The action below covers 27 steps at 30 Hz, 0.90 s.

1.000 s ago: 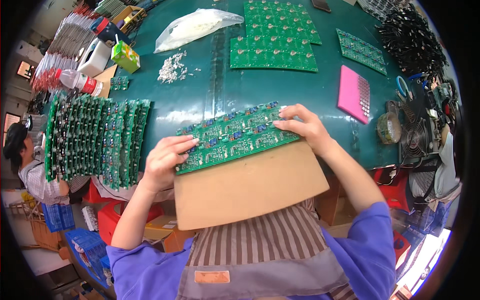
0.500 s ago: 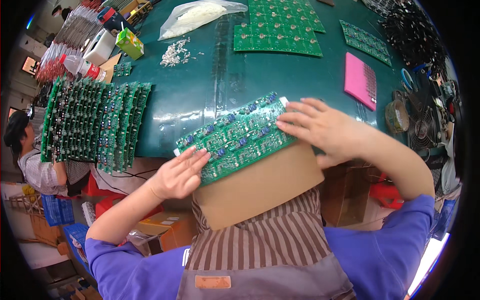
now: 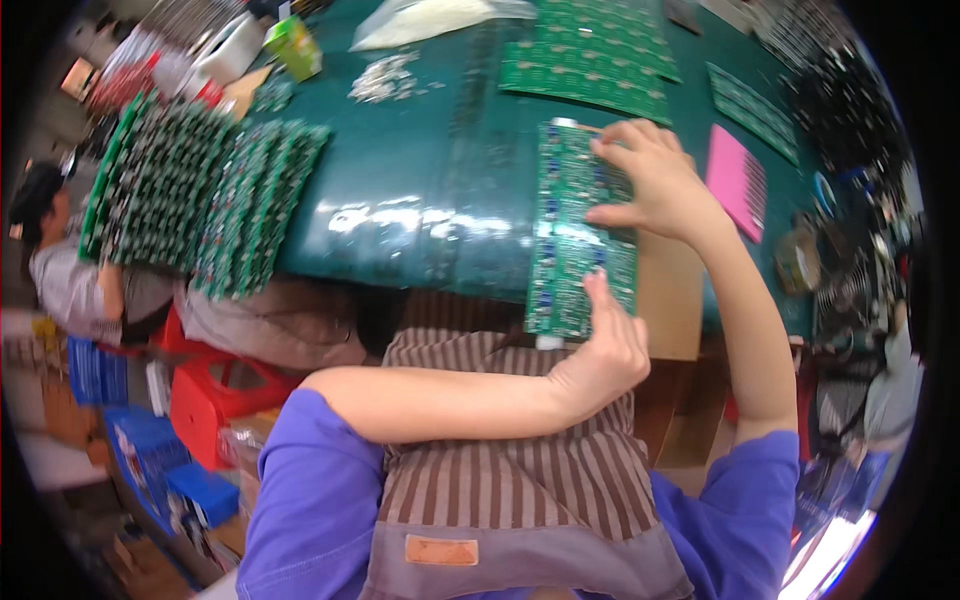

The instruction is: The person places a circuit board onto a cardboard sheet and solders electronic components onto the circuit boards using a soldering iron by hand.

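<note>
Far left of the hands, a co-worker [image 3: 75,290] sits beside the table [image 3: 420,180]. Next, well left of the grip, a row of populated circuit boards [image 3: 165,175] stands on edge, closely spaced. Beyond it, toward the far side, are a green drink carton [image 3: 293,50], a pile of small white pieces [image 3: 383,80] and a clear plastic bag [image 3: 430,22] with pale contents.

The circuit board [image 3: 570,235] lies under both hands, its long side running away from the person. A white piece shows at each end. The left hand [image 3: 608,350] touches the near end with an extended index finger; I cannot tell whether its thumb grips. Bare green panels [image 3: 590,90] lie just beyond the grip. The right hand [image 3: 655,180] reaches over the board's right edge, thumb and fingers spread apart on its face. A cardboard sheet [image 3: 670,300] shows below the right hand, partly covered by the board.

Right of the grip: a pink block [image 3: 735,185], another populated board [image 3: 755,112] beyond it, then bundled black cables [image 3: 845,110].
</note>
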Motion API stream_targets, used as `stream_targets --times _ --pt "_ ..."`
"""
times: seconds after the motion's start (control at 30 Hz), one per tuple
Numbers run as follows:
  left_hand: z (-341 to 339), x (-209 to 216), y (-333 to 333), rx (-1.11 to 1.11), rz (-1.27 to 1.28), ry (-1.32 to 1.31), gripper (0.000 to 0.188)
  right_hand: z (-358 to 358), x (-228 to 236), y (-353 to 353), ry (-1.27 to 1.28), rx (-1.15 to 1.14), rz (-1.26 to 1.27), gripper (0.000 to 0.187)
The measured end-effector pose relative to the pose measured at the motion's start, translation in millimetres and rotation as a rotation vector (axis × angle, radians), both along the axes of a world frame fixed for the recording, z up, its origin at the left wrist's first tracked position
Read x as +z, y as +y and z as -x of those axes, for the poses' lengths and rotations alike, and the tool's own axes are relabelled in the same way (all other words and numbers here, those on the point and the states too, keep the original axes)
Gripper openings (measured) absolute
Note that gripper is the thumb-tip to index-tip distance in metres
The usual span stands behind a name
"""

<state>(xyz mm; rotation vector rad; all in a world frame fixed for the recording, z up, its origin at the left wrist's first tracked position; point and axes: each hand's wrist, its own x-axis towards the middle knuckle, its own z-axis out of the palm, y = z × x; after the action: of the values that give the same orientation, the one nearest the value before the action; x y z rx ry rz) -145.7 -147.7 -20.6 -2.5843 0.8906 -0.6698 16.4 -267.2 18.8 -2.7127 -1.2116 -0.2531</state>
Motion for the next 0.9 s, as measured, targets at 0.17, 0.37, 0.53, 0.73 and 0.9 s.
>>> stream_targets --times 0.17,0.37,0.53,0.73,0.9 --pt "8.1 12.0 41.1 -0.161 0.48 0.237 0.029 4.1 3.6 2.1 0.077 -0.117 0.009 0.071" --pt "26.3 -16.9 155.4 0.348 1.178 -0.18 0.009 8.2 3.9 3.3 0.11 -0.201 0.039 0.076" --pt "34.6 -90.3 225.9 0.925 1.679 -0.283 0.046 8.8 -2.1 -12.3 -0.031 -0.087 -0.003 0.072" --pt "42.6 -91.6 264.3 0.78 2.248 0.047 0.038 5.1 -17.5 1.4 0.126 -0.116 -0.119 0.077" --pt "76.1 -53.0 251.3 0.829 1.759 0.153 0.027 11.6 -18.0 -7.0 0.167 -0.162 -0.178 0.078"
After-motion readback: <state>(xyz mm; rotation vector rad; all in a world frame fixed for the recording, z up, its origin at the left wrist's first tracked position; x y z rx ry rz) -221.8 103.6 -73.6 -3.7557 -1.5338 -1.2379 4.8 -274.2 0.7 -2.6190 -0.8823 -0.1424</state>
